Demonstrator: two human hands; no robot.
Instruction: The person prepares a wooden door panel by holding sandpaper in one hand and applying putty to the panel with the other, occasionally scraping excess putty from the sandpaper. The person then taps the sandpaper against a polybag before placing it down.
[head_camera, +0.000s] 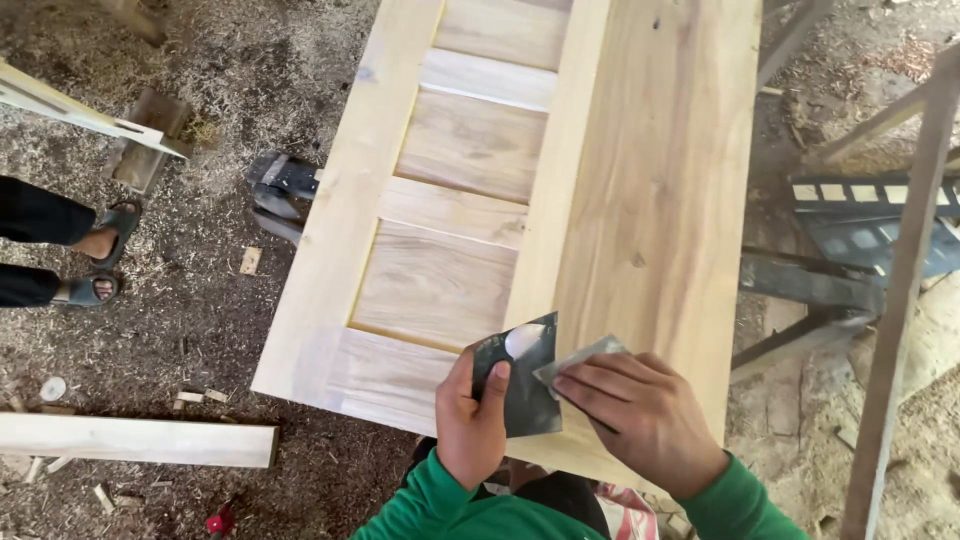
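Gripping a dark flat card (520, 385) by its near left edge, the left hand (472, 420) keeps the thumb on the card's face and the fingers closed behind it. The card carries a pale blob of filler near its far edge. The right hand (640, 415) pinches a small grey scraper blade (580, 358) between thumb and extended fingers, the blade's left corner touching the right edge of the card. Both hands sit over the near end of a pale wooden door (540, 190), which lies flat and runs from near to far. The door has recessed panels on its left half and a broad plain stile on its right. Both forearms wear green sleeves (440, 505).

To the far left, another person's sandalled feet (105, 255) stand on a sawdust-covered floor (200, 330). A loose plank (135, 440) lies on the floor at near left. Dark metal frames (850, 250) stand to the right of the door.
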